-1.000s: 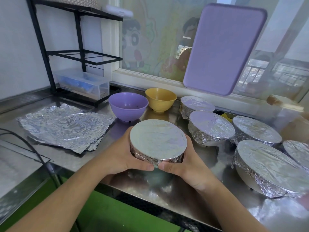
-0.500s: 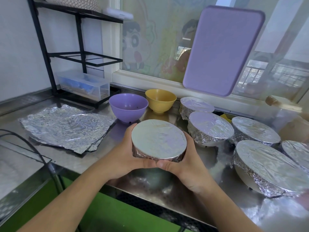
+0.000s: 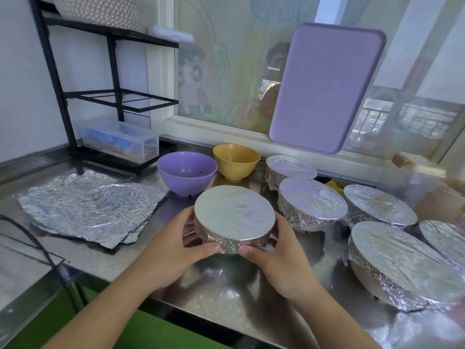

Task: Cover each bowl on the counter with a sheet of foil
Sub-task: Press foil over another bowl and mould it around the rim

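Both hands hold a small foil-covered bowl (image 3: 234, 216) just above the steel counter (image 3: 226, 293). My left hand (image 3: 173, 250) grips its left side and my right hand (image 3: 279, 260) grips its right side, thumbs pressed on the foil skirt at the front. A stack of crumpled foil sheets (image 3: 88, 207) lies flat to the left. Behind stand an uncovered purple bowl (image 3: 186, 172) and an uncovered yellow bowl (image 3: 236, 161). Several foil-covered bowls (image 3: 312, 202) sit to the right, the largest (image 3: 400, 265) nearest the front edge.
A purple cutting board (image 3: 324, 89) leans on the window behind the bowls. A black wire rack (image 3: 83, 94) with a clear plastic box (image 3: 118, 139) stands at the back left. A jar (image 3: 422, 177) sits at far right. A sink edge (image 3: 22, 250) is at left.
The covered bowl has been lifted slightly and carried a little away from me toward the other bowls. Both hands kept their hold on it.
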Tool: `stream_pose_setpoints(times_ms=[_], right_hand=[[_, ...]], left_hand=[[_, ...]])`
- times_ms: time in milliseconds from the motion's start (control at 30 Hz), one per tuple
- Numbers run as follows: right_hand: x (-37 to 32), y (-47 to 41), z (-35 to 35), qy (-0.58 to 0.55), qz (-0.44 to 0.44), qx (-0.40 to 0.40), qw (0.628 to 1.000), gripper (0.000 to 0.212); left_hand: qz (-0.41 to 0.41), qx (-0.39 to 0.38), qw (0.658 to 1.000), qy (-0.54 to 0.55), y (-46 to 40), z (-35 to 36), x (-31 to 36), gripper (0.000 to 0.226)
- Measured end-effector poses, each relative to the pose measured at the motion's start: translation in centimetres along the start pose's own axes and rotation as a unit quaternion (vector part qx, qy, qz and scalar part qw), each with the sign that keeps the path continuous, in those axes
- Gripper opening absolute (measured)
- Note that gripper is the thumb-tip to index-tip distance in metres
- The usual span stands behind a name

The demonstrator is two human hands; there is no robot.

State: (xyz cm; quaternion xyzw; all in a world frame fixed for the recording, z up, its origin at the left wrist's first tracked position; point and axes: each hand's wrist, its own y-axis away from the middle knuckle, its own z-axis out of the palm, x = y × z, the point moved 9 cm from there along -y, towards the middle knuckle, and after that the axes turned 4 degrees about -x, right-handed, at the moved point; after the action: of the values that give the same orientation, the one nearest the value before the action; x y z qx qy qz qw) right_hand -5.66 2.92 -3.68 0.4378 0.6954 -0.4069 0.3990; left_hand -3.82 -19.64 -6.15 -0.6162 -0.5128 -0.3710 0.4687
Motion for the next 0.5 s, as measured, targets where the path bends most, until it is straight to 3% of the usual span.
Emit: stream_pose_setpoints(times_ms=[333, 500], right_hand=[[0.6, -4.0, -0.1, 0.016, 0.021, 0.020, 0.999, 0.062], [1.6, -5.4, -0.1, 0.037, 0.038, 0.033, 0.998, 0.067]], left_hand=[[0.012, 0.025, 0.999, -0.031, -4.3, 1.2, 0.4, 0.069], [0.027, 0.023, 0.996, -0.085, -5.8, 2.5, 0.9, 0.076]])
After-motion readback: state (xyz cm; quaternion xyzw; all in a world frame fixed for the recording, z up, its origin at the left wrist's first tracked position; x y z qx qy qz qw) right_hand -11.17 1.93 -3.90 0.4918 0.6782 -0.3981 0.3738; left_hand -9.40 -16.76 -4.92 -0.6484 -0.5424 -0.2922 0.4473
